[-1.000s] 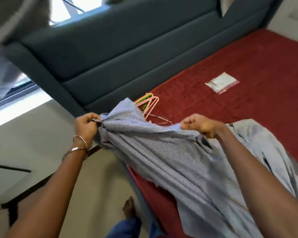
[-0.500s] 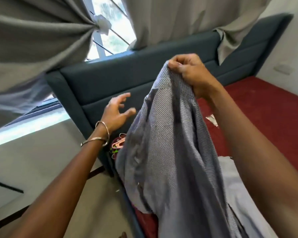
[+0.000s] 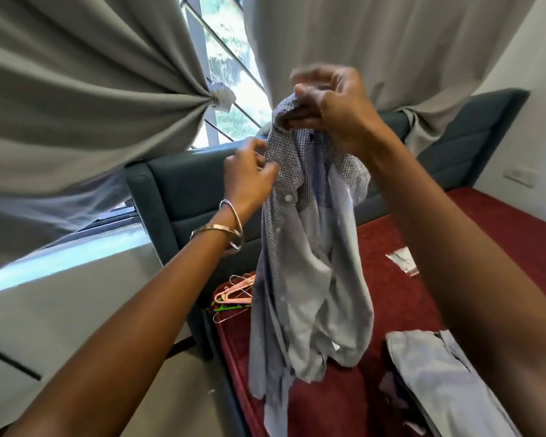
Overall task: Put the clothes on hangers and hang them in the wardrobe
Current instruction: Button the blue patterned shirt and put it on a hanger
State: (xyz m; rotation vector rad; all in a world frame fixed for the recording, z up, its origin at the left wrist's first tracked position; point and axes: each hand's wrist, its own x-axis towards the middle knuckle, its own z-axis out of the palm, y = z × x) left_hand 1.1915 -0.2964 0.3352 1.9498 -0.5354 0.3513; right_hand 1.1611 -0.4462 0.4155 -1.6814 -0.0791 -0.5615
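A grey-blue checked shirt (image 3: 303, 279) hangs in the air in front of me, over the bed's near corner. My right hand (image 3: 331, 111) grips its collar at the top, fingers curled round the cloth. Lower down, my left hand (image 3: 249, 175), bangles on the wrist, pinches the shirt's buttoned front edge. Pink, green and wire hangers (image 3: 234, 294) lie in a small heap on the bed corner behind the shirt, partly hidden by it. No wardrobe is in view.
A bed with a red cover (image 3: 454, 263) and dark grey headboard (image 3: 189, 184) fills the right. Another pale garment (image 3: 438, 373) lies at lower right, a small plastic packet (image 3: 402, 261) further back. Grey curtains (image 3: 76, 89) and a window stand behind; floor at left.
My right hand lifted the shirt up off the bed by its collar. My left hand let go, opened, then came back and took the front edge. My view tilted upward.
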